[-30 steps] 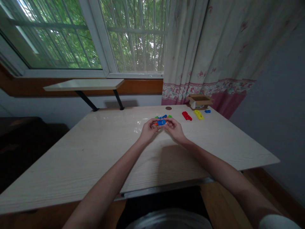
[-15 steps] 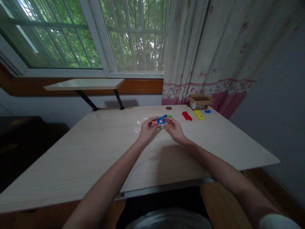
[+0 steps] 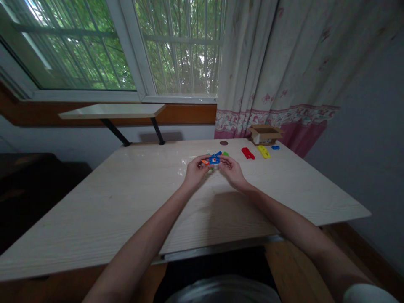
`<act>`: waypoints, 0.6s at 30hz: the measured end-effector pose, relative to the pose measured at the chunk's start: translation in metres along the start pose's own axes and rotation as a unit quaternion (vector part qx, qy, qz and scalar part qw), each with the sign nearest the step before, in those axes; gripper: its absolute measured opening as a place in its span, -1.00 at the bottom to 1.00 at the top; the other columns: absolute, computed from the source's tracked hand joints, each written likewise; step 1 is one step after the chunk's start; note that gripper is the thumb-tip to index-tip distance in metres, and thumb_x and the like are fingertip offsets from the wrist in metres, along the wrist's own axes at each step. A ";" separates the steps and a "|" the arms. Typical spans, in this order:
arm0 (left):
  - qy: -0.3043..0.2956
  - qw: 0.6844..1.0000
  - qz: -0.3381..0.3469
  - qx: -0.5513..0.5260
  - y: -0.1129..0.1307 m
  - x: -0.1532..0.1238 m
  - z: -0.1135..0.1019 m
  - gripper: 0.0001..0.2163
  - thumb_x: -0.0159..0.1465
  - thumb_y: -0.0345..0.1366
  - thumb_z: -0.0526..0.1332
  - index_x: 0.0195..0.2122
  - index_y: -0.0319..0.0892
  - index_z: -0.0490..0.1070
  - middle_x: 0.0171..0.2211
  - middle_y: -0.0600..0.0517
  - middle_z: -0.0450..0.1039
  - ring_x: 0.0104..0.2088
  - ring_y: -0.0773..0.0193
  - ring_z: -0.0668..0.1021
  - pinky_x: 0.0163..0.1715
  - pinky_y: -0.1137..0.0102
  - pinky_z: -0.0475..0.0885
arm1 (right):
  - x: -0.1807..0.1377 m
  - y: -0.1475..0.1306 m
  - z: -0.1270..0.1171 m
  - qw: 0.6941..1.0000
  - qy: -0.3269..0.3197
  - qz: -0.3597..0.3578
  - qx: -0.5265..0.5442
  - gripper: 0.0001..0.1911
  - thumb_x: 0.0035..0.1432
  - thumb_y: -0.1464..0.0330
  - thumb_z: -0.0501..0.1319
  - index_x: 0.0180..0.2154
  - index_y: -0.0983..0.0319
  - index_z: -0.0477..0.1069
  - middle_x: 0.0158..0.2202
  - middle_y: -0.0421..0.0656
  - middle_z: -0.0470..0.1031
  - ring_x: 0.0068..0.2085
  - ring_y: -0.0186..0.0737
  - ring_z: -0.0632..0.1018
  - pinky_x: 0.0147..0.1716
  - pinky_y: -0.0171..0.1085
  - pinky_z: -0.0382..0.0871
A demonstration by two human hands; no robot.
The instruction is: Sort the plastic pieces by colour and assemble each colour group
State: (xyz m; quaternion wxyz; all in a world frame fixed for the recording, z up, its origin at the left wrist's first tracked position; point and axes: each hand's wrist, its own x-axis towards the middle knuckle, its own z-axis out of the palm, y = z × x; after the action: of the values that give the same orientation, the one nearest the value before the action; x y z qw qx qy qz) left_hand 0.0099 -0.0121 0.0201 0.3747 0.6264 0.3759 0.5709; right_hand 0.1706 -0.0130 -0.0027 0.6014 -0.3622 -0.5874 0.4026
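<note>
Between my two hands I hold up a small blue toy building piece [image 3: 214, 160], flat and frame-like, with an opening in its middle. My left hand [image 3: 195, 171] is closed on its left side, fingers curled. On the right side, my right hand [image 3: 232, 170] pinches it with thumb and fingers. An orange piece [image 3: 205, 162] shows by the left fingertips; whether it is joined to the blue one I cannot tell. Behind the hands, another blue piece [image 3: 218, 154] and a green piece [image 3: 225, 154] are partly hidden.
Right of my hands lie a red piece [image 3: 248, 153], a yellow piece [image 3: 264, 152] and a small blue piece [image 3: 275, 147]. Behind them stands an open cardboard box [image 3: 265, 135]. A raised shelf [image 3: 113, 111] is at the table's [image 3: 126, 202] back left, below the window.
The blue piece between my fingers has tilted slightly and shifted a touch to the right. My hands stay in nearly the same place.
</note>
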 end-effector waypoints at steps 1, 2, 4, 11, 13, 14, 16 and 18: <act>0.001 1.000 -0.001 0.002 0.001 0.000 0.000 -0.66 -0.11 -0.27 0.37 -0.26 -0.20 0.51 -0.39 0.03 0.47 -0.56 0.45 0.30 -0.53 0.49 0.23 | 0.000 0.000 0.000 1.000 0.002 0.002 0.002 -0.59 -0.11 0.15 0.32 -0.19 0.16 0.44 -0.24 -0.12 0.50 -0.21 -0.24 0.49 -0.16 -0.20 0.36; 0.003 1.000 -0.002 0.003 0.001 0.000 0.000 -0.67 -0.11 -0.27 0.37 -0.26 -0.20 0.51 -0.39 0.02 0.47 -0.56 0.44 0.30 -0.53 0.48 0.23 | 0.000 0.001 0.000 1.000 0.002 0.005 0.004 -0.59 -0.11 0.15 0.33 -0.19 0.16 0.44 -0.24 -0.12 0.50 -0.22 -0.24 0.49 -0.16 -0.20 0.36; 0.004 1.000 -0.003 0.006 0.003 0.000 0.000 -0.67 -0.11 -0.27 0.36 -0.27 -0.20 0.52 -0.40 0.02 0.47 -0.55 0.43 0.31 -0.52 0.48 0.24 | 0.000 0.002 0.000 1.000 0.002 0.011 0.009 -0.59 -0.11 0.14 0.33 -0.19 0.16 0.44 -0.25 -0.12 0.51 -0.23 -0.24 0.50 -0.16 -0.20 0.37; 0.000 1.000 -0.004 0.000 0.004 0.000 -0.001 -0.67 -0.12 -0.27 0.37 -0.28 -0.17 0.54 -0.42 0.03 0.49 -0.56 0.43 0.32 -0.52 0.48 0.25 | 0.001 0.004 0.001 0.999 0.011 0.028 0.031 -0.55 -0.16 0.08 0.34 -0.22 0.17 0.44 -0.32 -0.14 0.53 -0.26 -0.24 0.53 -0.15 -0.18 0.38; -0.003 1.000 -0.007 -0.001 0.003 0.000 -0.001 -0.66 -0.12 -0.27 0.38 -0.26 -0.18 0.54 -0.40 0.02 0.50 -0.54 0.42 0.34 -0.51 0.47 0.27 | 0.002 0.003 0.001 0.999 0.015 0.033 0.036 -0.54 -0.19 0.07 0.35 -0.24 0.18 0.45 -0.34 -0.15 0.54 -0.28 -0.24 0.53 -0.16 -0.18 0.38; -0.005 1.000 -0.009 -0.002 0.003 0.000 -0.001 -0.65 -0.12 -0.28 0.38 -0.25 -0.18 0.54 -0.39 0.01 0.51 -0.53 0.41 0.36 -0.49 0.46 0.28 | 0.002 0.003 0.000 0.999 0.015 0.035 0.035 -0.53 -0.19 0.06 0.35 -0.25 0.18 0.45 -0.35 -0.15 0.54 -0.29 -0.24 0.53 -0.17 -0.18 0.38; -0.008 1.000 -0.013 -0.008 0.001 0.001 -0.001 -0.64 -0.11 -0.28 0.38 -0.23 -0.20 0.54 -0.37 0.00 0.51 -0.49 0.37 0.40 -0.46 0.45 0.31 | 0.002 0.003 -0.001 0.999 0.012 0.038 0.029 -0.53 -0.18 0.06 0.35 -0.25 0.19 0.45 -0.36 -0.15 0.54 -0.30 -0.24 0.53 -0.19 -0.19 0.38; -0.010 1.000 -0.018 -0.016 -0.001 0.001 -0.001 -0.64 -0.10 -0.27 0.37 -0.23 -0.20 0.54 -0.37 -0.01 0.51 -0.43 0.33 0.44 -0.43 0.43 0.34 | 0.002 0.004 -0.002 0.999 0.010 0.040 0.023 -0.53 -0.17 0.05 0.34 -0.25 0.20 0.45 -0.37 -0.14 0.54 -0.32 -0.24 0.53 -0.21 -0.20 0.38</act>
State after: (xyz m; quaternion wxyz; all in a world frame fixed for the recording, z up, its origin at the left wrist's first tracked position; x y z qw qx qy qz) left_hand 0.0089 -0.0103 0.0197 0.3989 0.6193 0.3741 0.5634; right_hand 0.1722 -0.0092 -0.0052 0.5989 -0.3756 -0.5567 0.4362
